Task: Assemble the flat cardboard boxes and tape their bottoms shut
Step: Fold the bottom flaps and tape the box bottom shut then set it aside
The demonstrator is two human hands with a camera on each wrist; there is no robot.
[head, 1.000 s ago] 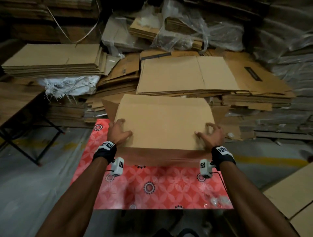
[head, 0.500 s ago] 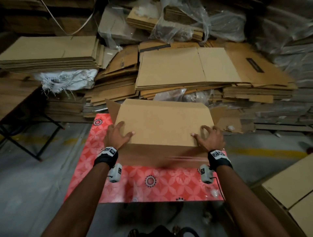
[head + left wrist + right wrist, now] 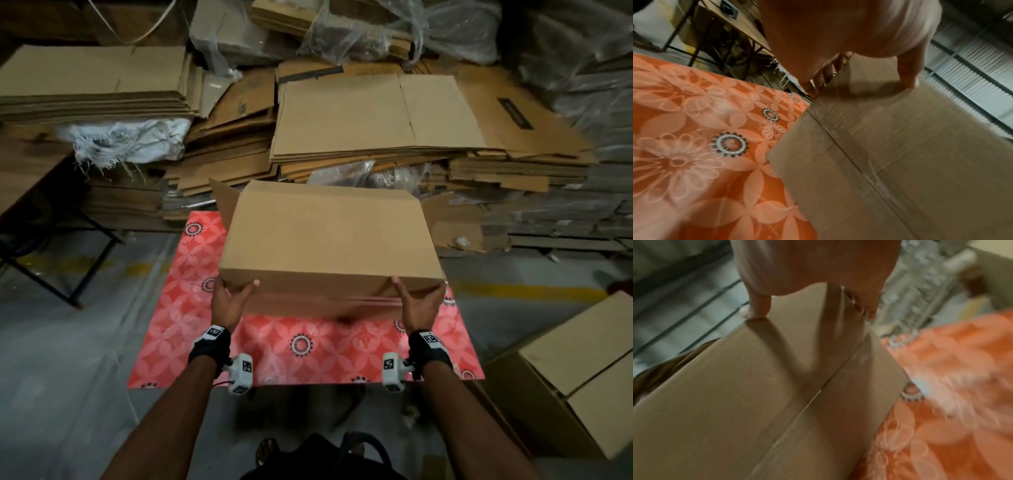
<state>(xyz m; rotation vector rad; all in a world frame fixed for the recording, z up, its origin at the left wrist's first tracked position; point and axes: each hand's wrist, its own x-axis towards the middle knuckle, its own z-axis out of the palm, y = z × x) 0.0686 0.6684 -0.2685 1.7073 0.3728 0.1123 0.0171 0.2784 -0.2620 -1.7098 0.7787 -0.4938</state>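
Note:
A brown cardboard box (image 3: 329, 233), set up with its far flaps standing open, is tipped over the red flowered mat (image 3: 191, 308). My left hand (image 3: 233, 298) grips its near left corner, thumb on the near face and fingers round the side. My right hand (image 3: 418, 301) grips the near right corner the same way. The left wrist view shows the left hand (image 3: 838, 40) above the box (image 3: 900, 162), where a flap seam with a glossy strip crosses the face. In the right wrist view the right hand (image 3: 813, 264) clamps the box (image 3: 756, 386) at its corner.
Stacks of flat cardboard (image 3: 359, 113) and plastic-wrapped bundles (image 3: 376, 31) fill the space behind the mat. A folding table (image 3: 20, 178) stands at the left. Set-up boxes (image 3: 565, 377) sit on the grey floor at the right.
Both hands slid back from lying flat on the box's top panel to gripping its near corners. The box has come up and toward me.

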